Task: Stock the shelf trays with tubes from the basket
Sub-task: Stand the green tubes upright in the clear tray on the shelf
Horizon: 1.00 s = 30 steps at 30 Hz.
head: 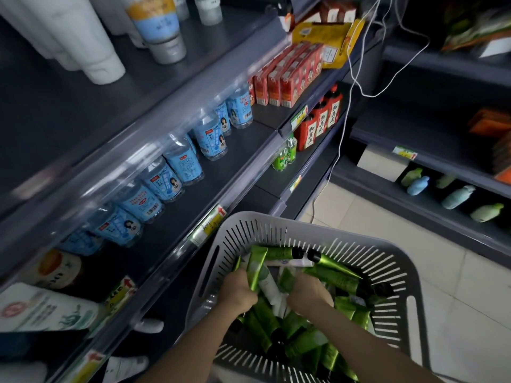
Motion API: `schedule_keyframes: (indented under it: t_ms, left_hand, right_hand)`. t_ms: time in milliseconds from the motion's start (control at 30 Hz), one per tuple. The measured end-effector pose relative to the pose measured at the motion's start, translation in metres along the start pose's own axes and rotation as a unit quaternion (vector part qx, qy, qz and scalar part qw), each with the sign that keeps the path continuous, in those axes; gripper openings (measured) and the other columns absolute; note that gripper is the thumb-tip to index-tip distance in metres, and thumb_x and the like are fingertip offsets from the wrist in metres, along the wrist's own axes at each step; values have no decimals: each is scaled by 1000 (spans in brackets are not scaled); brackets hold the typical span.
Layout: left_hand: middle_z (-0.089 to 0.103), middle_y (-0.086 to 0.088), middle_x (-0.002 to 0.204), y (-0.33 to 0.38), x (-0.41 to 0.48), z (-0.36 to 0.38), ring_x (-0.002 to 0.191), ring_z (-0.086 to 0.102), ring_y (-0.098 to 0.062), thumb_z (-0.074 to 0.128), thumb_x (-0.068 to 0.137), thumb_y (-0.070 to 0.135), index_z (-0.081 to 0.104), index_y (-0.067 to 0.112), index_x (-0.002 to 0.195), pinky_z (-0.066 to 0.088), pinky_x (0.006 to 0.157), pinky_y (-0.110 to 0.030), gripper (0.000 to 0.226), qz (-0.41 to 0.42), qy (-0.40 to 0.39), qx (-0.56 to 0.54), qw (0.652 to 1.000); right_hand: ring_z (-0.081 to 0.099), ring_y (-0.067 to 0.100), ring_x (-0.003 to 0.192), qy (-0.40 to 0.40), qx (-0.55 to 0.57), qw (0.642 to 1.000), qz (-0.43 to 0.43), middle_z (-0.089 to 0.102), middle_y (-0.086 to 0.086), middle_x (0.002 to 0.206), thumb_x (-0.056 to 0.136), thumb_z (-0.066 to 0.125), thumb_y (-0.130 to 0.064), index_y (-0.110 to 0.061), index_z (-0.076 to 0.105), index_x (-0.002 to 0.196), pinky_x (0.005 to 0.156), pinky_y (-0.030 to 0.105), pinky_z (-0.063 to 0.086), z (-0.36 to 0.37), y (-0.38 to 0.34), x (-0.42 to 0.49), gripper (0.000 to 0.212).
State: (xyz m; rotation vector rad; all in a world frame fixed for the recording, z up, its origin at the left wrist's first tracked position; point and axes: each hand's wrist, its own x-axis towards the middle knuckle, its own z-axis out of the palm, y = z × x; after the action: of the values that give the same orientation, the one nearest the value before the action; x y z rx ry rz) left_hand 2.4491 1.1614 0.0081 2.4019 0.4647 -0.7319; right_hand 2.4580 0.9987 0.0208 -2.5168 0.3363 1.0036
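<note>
On the left, the shelf [240,145] carries a row of blue-labelled bottles [177,161] behind a clear front rail. Which tray is meant for the stock I cannot tell. Below it the left hand [240,291] is down in the basket [290,221], fingers curled round a green tube [256,268] that stands up out of its grip, crimped end uppermost. A white tube [269,288] lies against the same hand, though whether it is gripped too is unclear. Holding the tube upright probably keeps it clear of the pile while more are gathered.

Just to the right, the right hand [311,293] is knuckles-up with its fingers buried among the loose tubes [340,280] — whether they have closed on one is hidden. The remaining tubes lie heaped under and around both hands, mostly green, filling the basket, which sits close against the shelf front, an easy reach for lifting across.
</note>
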Motion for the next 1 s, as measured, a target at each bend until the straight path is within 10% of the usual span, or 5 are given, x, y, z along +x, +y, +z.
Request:
schedule_keyframes:
  t_ms: [667, 1000]
  left_hand:
    - [52, 6, 76, 70, -73, -106, 78, 58, -19, 73, 61, 15, 46, 24, 84, 39, 57, -25, 37, 113, 107, -78, 985]
    - [63, 3, 89, 110, -171, -235, 83, 61, -16, 77, 72, 19, 52, 17, 101, 49, 72, -33, 38, 274, 270, -236, 893]
  right_hand:
    - [58, 22, 70, 74, 144, 977, -140, 58, 8, 76, 70, 65, -8, -8, 63, 81, 57, 29, 46, -114, -59, -80, 11]
    - [66, 24, 71, 76, 379, 847, -364, 70, 15, 84, 73, 73, -3, -7, 67, 87, 63, 35, 56, -212, -154, -195, 16]
